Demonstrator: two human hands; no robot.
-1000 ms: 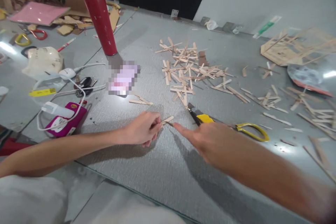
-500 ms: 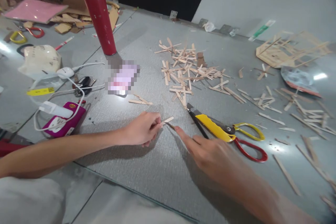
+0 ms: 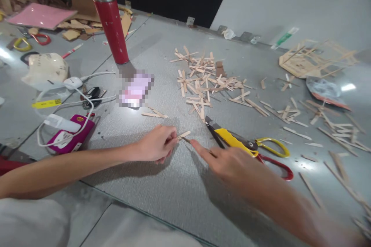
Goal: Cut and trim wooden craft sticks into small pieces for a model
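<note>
Near the table's front, my left hand [image 3: 156, 144] is closed around a small wooden craft stick [image 3: 184, 135], its far end poking out past the fingertips. My right hand [image 3: 226, 166] is closed on a slim craft knife [image 3: 186, 139], index finger stretched along its top. The blade tip meets or sits very close to the stick; most of the handle is hidden in the palm. Just beyond the right hand lie large scissors [image 3: 236, 141] with a yellow blade cover and yellow and red handles. Two loose sticks [image 3: 153, 114] rest beyond my left hand.
A pile of wooden sticks [image 3: 203, 81] spreads mid-table, with more scattered right. At the back right stands a stick frame model [image 3: 301, 63]. On the left are a red bottle [image 3: 111, 27], a phone [image 3: 136, 90], a purple power strip [image 3: 78, 125], white cables and keys [image 3: 94, 96].
The view has shifted slightly, so the table things sit a little lower. Both hands keep nearly the same pose, with the knife tip still at the stick.
</note>
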